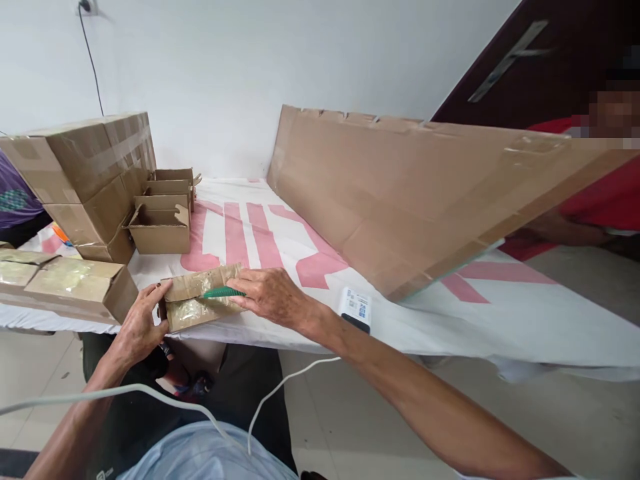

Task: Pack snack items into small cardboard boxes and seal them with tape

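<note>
A small cardboard box [193,319] with clear tape over its top lies at the table's front edge. My left hand [141,323] grips its left end, thumb and fingers on opposite sides. In my right hand [267,297] is a green-handled tool [223,292], its tip at the seam between the box's top flaps. Whether the tool carries a blade cannot be made out. Left of my left hand sits another taped box [80,283]. Beyond, open-topped small boxes [163,237] stand in a row.
Stacked taped cartons [95,160] stand at the left. A large cardboard sheet [400,193] leans across the right side. A white device [356,308] lies near the front edge, and a white cable [285,387] hangs before me. A person in red [600,180] is at the right.
</note>
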A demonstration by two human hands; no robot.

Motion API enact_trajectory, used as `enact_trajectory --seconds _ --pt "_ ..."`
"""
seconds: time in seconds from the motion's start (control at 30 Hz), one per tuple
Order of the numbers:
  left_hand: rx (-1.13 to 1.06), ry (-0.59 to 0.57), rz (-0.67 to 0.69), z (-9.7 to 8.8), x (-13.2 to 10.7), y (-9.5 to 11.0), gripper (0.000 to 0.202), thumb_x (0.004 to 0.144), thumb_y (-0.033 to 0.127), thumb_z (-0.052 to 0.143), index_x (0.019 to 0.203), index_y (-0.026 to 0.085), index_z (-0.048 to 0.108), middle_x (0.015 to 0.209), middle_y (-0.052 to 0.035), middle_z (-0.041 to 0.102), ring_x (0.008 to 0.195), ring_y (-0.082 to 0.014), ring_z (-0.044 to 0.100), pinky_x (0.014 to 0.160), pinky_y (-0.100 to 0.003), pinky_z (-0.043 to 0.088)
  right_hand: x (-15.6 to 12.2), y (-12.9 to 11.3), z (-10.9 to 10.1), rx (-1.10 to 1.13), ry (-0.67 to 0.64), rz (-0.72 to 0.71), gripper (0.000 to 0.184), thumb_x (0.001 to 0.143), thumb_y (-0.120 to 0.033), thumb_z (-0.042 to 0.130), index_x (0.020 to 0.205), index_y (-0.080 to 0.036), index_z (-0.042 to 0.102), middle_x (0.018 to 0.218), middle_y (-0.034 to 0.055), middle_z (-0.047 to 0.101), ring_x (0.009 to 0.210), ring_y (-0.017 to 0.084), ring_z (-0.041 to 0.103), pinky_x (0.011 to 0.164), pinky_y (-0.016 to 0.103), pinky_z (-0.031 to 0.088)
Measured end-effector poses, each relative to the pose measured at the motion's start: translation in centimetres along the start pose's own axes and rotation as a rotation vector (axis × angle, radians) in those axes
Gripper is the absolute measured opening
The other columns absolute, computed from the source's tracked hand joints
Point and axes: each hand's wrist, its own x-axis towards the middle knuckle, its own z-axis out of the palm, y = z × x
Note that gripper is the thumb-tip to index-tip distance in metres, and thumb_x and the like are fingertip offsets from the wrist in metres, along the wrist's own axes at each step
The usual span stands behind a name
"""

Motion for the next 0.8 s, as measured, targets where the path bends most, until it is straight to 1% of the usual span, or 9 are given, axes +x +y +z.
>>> enact_trajectory --seconds 0.13,0.23,0.37,0.47,0.53,0.63,0.7,0.8 --pt "0.002 -0.011 0.019 0.5 0.4 0.0 0.080 0.076 0.012 0.066 0.156 0.024 0.059 0.158 -0.0107 0.059 0.149 -0.0314 0.053 0.127 -0.050 0.044 -1.4 1.6 -1.0 0.039 0.021 0.029 0.015 0.101 -0.032 0.072 0.112 -0.026 0.080 0.100 0.0049 0.081 0.080 0.018 0.069 0.057 0.028 0.035" --pt "-0.017 -0.024 0.042 0.8 0.8 0.1 0.082 0.076 0.012 0.066 0.156 0.025 0.058 0.159 -0.0103 0.059 0.151 -0.0322 0.051 0.128 -0.052 0.043 -1.5 1.5 -1.3 0.008 0.016 0.032 0.013 0.102 -0.032 0.071 0.108 -0.025 0.080 0.094 0.0041 0.079 0.074 0.017 0.065 0.056 0.029 0.031" --pt "0.019 -0.045 0.036 0.7 1.2 0.2 0.085 0.073 0.010 0.063 0.157 0.023 0.057 0.156 -0.0106 0.062 0.152 -0.0328 0.049 0.128 -0.052 0.043 -1.0 0.9 -0.8 -0.057 -0.012 0.006 0.011 0.102 -0.027 0.069 0.095 -0.021 0.076 0.088 0.0048 0.076 0.074 0.016 0.061 0.055 0.030 0.024" --pt "0.024 -0.047 0.031 0.4 1.2 0.1 0.085 0.072 0.011 0.063 0.156 0.021 0.058 0.156 -0.0119 0.061 0.150 -0.0326 0.052 0.127 -0.050 0.044 -1.3 1.1 -0.4 -0.053 0.004 0.008 0.009 0.101 -0.025 0.069 0.101 -0.021 0.077 0.087 0.0039 0.076 0.076 0.016 0.062 0.055 0.029 0.023" --pt "0.024 -0.049 0.038 0.3 1.2 0.1 0.083 0.073 0.012 0.063 0.155 0.021 0.059 0.156 -0.0121 0.060 0.148 -0.0327 0.054 0.126 -0.050 0.045 -1.6 1.4 -0.3 -0.057 0.018 0.029 0.012 0.103 -0.027 0.067 0.105 -0.022 0.078 0.088 0.0036 0.076 0.074 0.016 0.062 0.055 0.029 0.025" --pt "0.041 -0.047 0.036 0.2 1.5 0.1 0.081 0.075 0.016 0.064 0.155 0.021 0.059 0.154 -0.0127 0.062 0.149 -0.0346 0.053 0.124 -0.052 0.046 -1.6 1.5 -0.1 -0.083 -0.003 0.043 0.016 0.104 -0.029 0.066 0.099 -0.020 0.078 0.086 0.0045 0.075 0.072 0.017 0.061 0.056 0.031 0.024" --pt "0.043 -0.048 0.026 0.1 1.6 0.0 0.081 0.074 0.017 0.065 0.155 0.019 0.059 0.152 -0.0140 0.063 0.148 -0.0357 0.053 0.124 -0.053 0.047 -1.5 1.6 -0.1 -0.066 -0.019 0.040 0.015 0.103 -0.029 0.067 0.097 -0.021 0.078 0.086 0.0045 0.075 0.073 0.017 0.061 0.057 0.030 0.024" --pt "0.032 -0.059 0.025 0.1 1.8 0.0 0.080 0.075 0.018 0.064 0.154 0.020 0.060 0.153 -0.0139 0.062 0.147 -0.0350 0.055 0.124 -0.053 0.046 -1.4 1.8 0.0 -0.021 -0.003 0.070 0.013 0.102 -0.027 0.068 0.106 -0.023 0.079 0.090 0.0040 0.076 0.076 0.017 0.062 0.058 0.029 0.024"
